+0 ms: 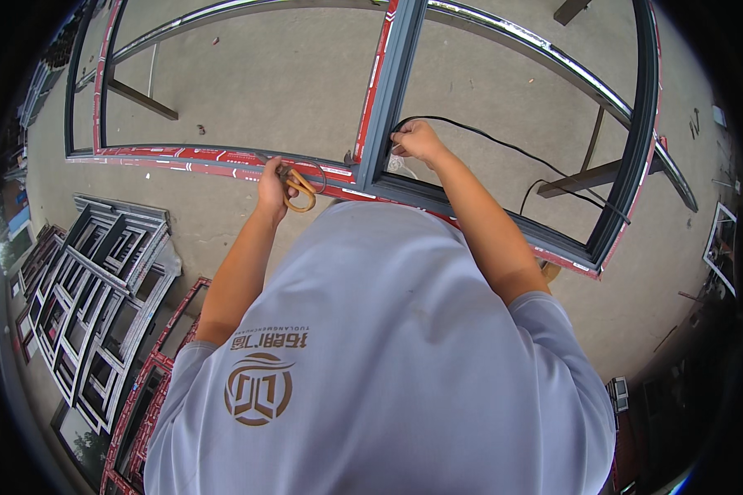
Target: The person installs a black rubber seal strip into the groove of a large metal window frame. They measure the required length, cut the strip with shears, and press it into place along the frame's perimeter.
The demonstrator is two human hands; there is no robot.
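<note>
A large dark grey window frame (462,198) with red protective film on its sides lies in front of my body. My left hand (271,191) is closed around a pair of scissors (312,196) with orange-yellow handle loops, beside the near rail. Against the inner side of the dividing bar (385,99), near its lower corner, my right hand (421,142) pinches the end of a thin black rubber seal strip (535,162). The strip runs loosely across the right opening and over the right side of the frame. My fingers partly cover its end.
Metal rails (537,51) with legs (582,177) support the frame from below. Stacked frames (99,272) stand on the floor at left, with red-filmed frames (153,371) nearer to me. A white-edged frame (721,247) is at the far right.
</note>
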